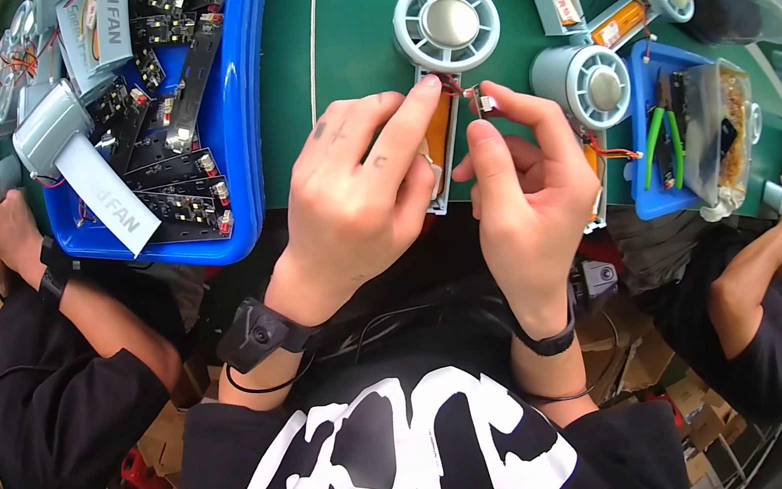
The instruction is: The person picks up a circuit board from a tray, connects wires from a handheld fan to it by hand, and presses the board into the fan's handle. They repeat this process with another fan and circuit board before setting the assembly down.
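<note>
In front of me on the green table lies a light blue handheld fan (446, 22) with a round grille and a silver centre. Its open handle shows an orange battery (439, 136). My left hand (343, 191) is closed around that handle, with the index fingertip by the red wires (451, 84) just below the fan head. Thumb and index finger of my right hand (534, 172) pinch a small white connector (486, 104) to the right of the handle. The lower part of the handle is partly covered by my left fingers.
A blue bin (240, 115) at left holds black circuit board strips and a fan. More open fans (596, 87) lie at right, before a blue tray (652, 195) with green-handled pliers (662, 148). Co-workers sit either side; one's hand (11, 236) is at far left.
</note>
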The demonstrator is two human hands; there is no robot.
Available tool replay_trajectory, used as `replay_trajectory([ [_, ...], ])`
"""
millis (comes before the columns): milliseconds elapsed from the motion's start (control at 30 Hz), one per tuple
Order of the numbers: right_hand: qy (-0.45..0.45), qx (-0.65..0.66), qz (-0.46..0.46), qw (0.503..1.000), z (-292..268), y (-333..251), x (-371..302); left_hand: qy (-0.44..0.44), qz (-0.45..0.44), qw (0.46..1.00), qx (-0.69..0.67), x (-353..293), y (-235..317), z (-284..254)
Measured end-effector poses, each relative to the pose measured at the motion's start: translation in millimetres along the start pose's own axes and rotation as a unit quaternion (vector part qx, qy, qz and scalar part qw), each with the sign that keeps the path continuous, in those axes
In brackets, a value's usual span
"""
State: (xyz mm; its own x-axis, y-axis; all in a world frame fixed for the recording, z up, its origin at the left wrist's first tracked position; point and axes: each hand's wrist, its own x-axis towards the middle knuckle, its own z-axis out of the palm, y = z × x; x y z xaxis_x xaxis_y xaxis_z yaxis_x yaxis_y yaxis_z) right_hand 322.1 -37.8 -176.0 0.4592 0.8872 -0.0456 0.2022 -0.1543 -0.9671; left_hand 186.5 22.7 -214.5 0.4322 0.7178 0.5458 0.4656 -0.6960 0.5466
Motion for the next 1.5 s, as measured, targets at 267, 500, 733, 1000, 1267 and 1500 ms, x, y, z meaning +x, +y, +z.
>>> replay_trajectory([
  [267, 0.025, -0.126, -0.093, 0.987, 8.3, -12.3, -9.5, -0.049, 0.003, 0.995, 0.081, 4.8, 13.8, -27.2],
  [500, 0.034, -0.176, -0.12, 0.976, 16.0, -31.4, -17.8, -0.086, 0.005, 0.99, 0.11, 7.3, 20.5, -51.8],
  [733, 0.038, -0.213, -0.149, 0.965, 19.6, -39.9, -21.6, 0.008, -0.012, 1.0, -0.003, -12.4, 15.4, -46.2],
  [1000, 0.096, -0.235, -0.175, 0.951, 32.2, -39.8, -26.9, 0.027, -0.139, 0.976, -0.164, -11.3, 29.7, -50.6],
  [1267, 0.125, -0.324, -0.259, 0.901, 43.9, -37.9, -33.7, 0.006, -0.15, 0.947, -0.284, -14.7, 20.5, -57.8],
  [1500, 0.135, -0.314, -0.3, 0.891, 54.9, -28.0, -29.8, -0.009, -0.151, 0.944, -0.294, -15.5, 10.3, -64.9],
])
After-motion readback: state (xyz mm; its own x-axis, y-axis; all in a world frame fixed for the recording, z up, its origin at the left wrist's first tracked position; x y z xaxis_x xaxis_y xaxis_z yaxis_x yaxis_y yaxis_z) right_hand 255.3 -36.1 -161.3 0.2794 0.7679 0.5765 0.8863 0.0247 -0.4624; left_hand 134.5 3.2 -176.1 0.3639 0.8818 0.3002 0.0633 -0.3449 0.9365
